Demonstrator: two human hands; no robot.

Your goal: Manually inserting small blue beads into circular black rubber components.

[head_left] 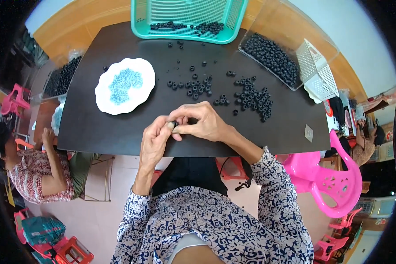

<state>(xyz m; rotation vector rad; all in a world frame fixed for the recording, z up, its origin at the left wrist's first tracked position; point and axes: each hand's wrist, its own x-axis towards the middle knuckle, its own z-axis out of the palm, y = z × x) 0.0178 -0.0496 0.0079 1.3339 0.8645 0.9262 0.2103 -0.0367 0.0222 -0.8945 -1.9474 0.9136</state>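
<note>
My left hand (153,140) is closed near the front edge of the dark table, its thumb and fingertips pinching a small black ring-shaped part (176,124). Against it, my right hand (203,123) bends its thumb and fingers in around the same part. Most of that piece is covered by my fingertips. Beyond my hands lie loose black ring-shaped parts (254,97), some in a larger cluster at right and others in a smaller group in the middle. To the left, a white scalloped plate (141,88) holds a spread of tiny light-blue pieces (124,86).
A green basket (138,31) with black parts stands at the far edge. At far right, a clear bin (268,64) holds many more, beside a white perforated basket (317,72). A pink chair (339,185) is at right; another person (44,171) sits at left.
</note>
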